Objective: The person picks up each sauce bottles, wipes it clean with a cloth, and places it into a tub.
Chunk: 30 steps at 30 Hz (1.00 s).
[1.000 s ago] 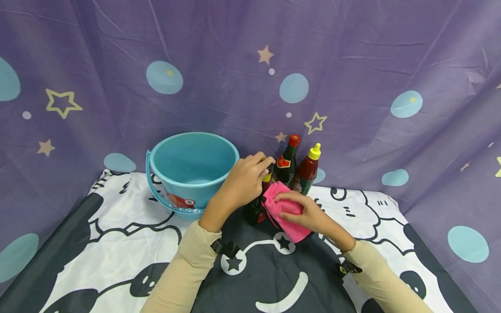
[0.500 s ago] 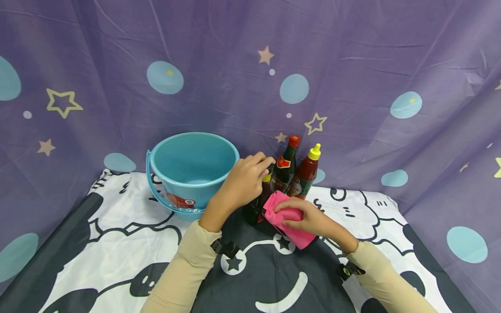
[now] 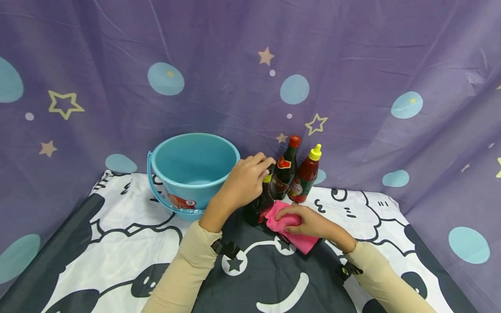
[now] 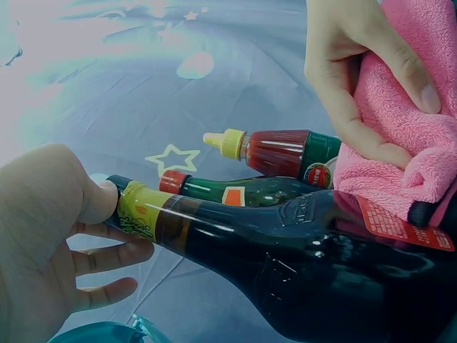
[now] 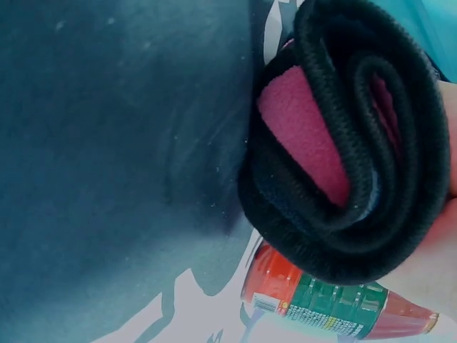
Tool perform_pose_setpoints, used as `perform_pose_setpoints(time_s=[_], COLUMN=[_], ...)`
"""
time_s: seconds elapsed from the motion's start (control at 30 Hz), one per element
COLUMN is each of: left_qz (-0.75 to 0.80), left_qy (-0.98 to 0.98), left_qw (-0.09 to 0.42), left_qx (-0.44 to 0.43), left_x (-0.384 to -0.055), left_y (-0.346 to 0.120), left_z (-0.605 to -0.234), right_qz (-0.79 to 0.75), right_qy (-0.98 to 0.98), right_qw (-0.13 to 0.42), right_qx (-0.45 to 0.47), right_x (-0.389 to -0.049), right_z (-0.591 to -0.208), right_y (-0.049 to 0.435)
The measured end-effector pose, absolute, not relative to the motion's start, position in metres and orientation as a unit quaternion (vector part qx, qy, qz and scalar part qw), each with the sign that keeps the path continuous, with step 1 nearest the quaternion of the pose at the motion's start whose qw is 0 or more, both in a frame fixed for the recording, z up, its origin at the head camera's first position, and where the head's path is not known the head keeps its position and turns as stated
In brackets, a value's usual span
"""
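Observation:
My left hand (image 3: 242, 180) grips a dark glass sauce bottle (image 3: 256, 209) by its capped top. In the left wrist view, the thumb of the left hand (image 4: 43, 236) lies at the cap, above a yellow neck band (image 4: 139, 211). My right hand (image 3: 313, 222) holds a folded pink cloth (image 3: 285, 219) low against the bottle's right side. Fluffy pink cloth (image 4: 400, 107) covers part of a red label (image 4: 403, 225) in that view. The right wrist view shows the cloth's dark rolled edge (image 5: 335, 250) close up.
Behind the held bottle stand a green glass bottle with a red cap (image 3: 285, 171) and a red sauce bottle with a yellow nozzle (image 3: 306, 176). A light blue bucket (image 3: 195, 184) stands to the left. A purple curtain (image 3: 352, 87) hangs behind the patterned tablecloth (image 3: 235, 295).
My right hand and the pink cloth have moved down along the bottle's side, uncovering more of the two bottles behind. My left hand has stayed at the bottle's top.

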<state>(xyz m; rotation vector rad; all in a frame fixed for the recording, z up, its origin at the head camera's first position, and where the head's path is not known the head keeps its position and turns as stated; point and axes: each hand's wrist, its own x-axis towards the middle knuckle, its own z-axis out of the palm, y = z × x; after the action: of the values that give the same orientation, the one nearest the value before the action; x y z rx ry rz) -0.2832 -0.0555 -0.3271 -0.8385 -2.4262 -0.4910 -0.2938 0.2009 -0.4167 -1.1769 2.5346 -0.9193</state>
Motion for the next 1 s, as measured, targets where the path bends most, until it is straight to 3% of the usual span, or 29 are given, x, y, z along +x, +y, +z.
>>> perform_pose_setpoints(time_s=[0.27, 0.6, 1.0], left_qz=[-0.184, -0.187, -0.165], left_qy=[-0.895, -0.896, -0.912], left_qw=[0.262, 0.257, 0.248], left_qx=[-0.311, -0.310, -0.282], left_x=[-0.282, -0.284, -0.278], left_y=[-0.056, -0.055, -0.055], left_z=[-0.325, -0.328, -0.323], right_qz=[-0.283, -0.224, -0.284], right_qy=[0.868, 0.878, 0.877], right_qw=[0.091, 0.040, -0.013], right_qx=[-0.397, -0.421, -0.387], right_x=[-0.290, -0.280, -0.272], right_z=[-0.413, -0.389, -0.348], right_y=[0.201, 0.208, 0.216])
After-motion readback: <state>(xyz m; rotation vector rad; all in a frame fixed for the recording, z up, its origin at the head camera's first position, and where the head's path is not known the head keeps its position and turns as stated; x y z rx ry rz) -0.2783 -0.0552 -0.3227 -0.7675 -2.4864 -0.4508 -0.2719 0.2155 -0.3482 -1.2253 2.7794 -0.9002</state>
